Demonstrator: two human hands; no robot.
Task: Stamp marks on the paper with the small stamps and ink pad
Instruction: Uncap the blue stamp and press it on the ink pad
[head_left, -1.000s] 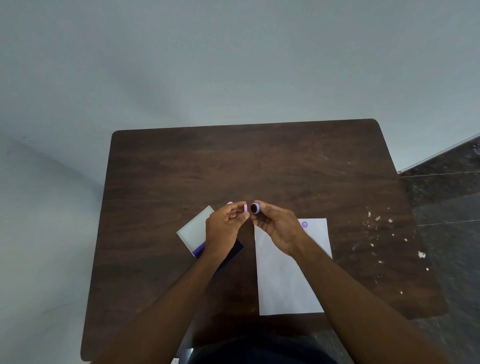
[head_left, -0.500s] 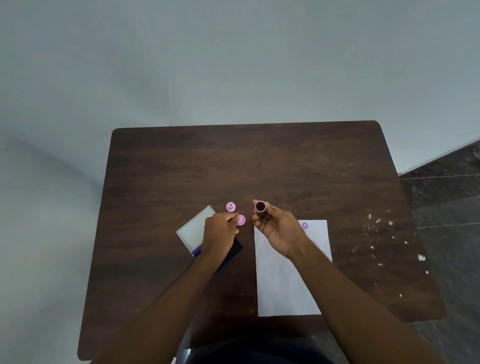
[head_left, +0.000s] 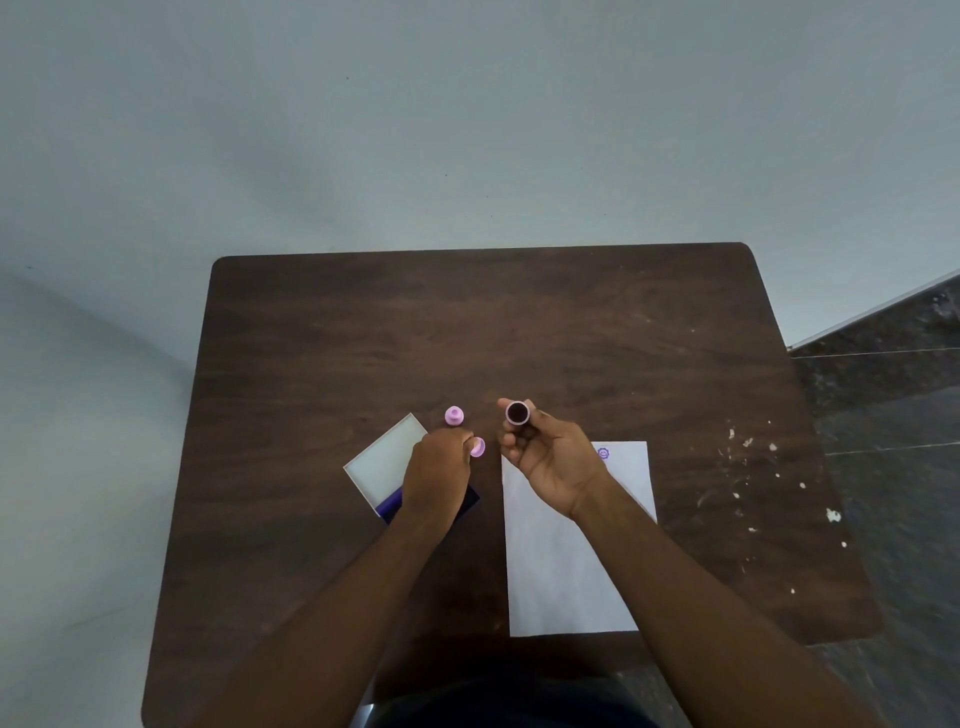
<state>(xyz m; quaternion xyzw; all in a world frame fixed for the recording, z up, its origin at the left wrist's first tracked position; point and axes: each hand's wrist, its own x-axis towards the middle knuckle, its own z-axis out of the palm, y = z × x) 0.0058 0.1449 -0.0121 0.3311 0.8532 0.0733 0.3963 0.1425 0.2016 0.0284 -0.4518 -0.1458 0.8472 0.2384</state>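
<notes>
1. The right hand (head_left: 550, 460) is raised palm-up over the far left corner of the paper (head_left: 569, 561), its fingers closed around a small stamp (head_left: 517, 413) whose dark round face points up toward the camera.
2. The left hand (head_left: 439, 467) rests low at the table, fingertips pinched on a small pink cap (head_left: 477, 447) just to the right of the ink pad (head_left: 387, 462). I cannot tell whether the cap already sits on the table.
3. A second pink stamp (head_left: 454, 417) stands upright on the table (head_left: 467, 338), just beyond the left hand and near the ink pad's far corner.
4. The ink pad lies open, its pale lid tilted to the left; the left wrist covers most of the dark inked half, so only a purple strip shows.
5. The paper carries one purple mark (head_left: 603, 453) near its far edge, just beside the right hand; the rest that shows is blank, so most of the stamping seems undone.
6. Risks, as I judge them: the inked face could smear the fingers, or the paper if it drags sideways. The sheet lies loose and may slide under a press, blurring the mark. The left wrist blocks the pad, so inking calls for moving it clear first; a careless sweep could topple the standing stamp.
7. White flecks (head_left: 748, 444) dot the table's right side, well apart from the work.
</notes>
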